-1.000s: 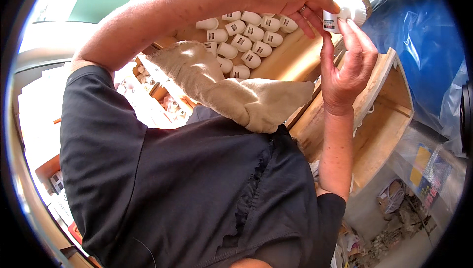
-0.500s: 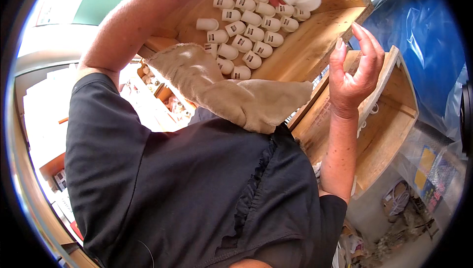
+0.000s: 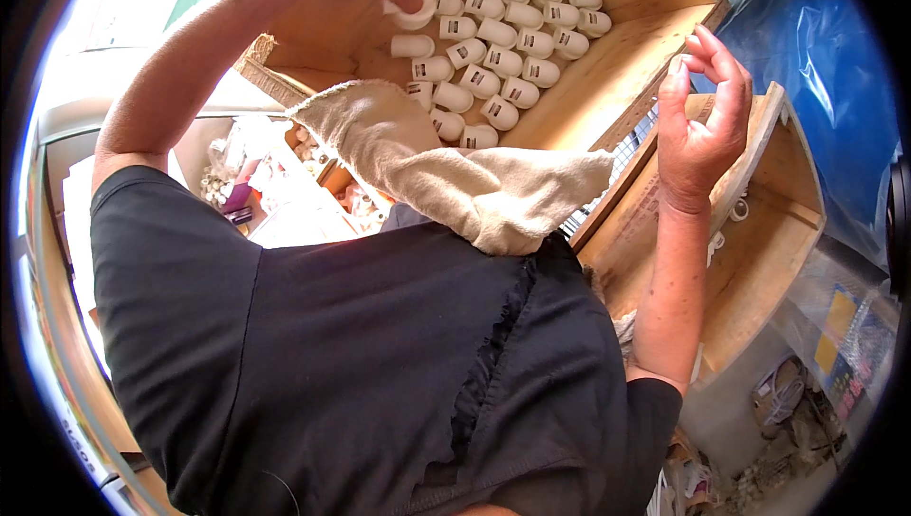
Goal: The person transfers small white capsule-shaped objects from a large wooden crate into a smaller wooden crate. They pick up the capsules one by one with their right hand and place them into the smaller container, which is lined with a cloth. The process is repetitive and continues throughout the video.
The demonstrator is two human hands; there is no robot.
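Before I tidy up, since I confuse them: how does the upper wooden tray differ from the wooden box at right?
The upper wooden tray holds many white plastic fittings; the right-hand wooden box shows mostly bare wood. Beige cloth drapes over the tray's near edge; none shows on the box. The picture's top cuts off the tray, not the box. Both are open, pale wood.

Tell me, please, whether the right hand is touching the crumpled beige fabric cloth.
Apart: the head view plainly shows brown wood between the right hand and the crumpled beige fabric cloth.
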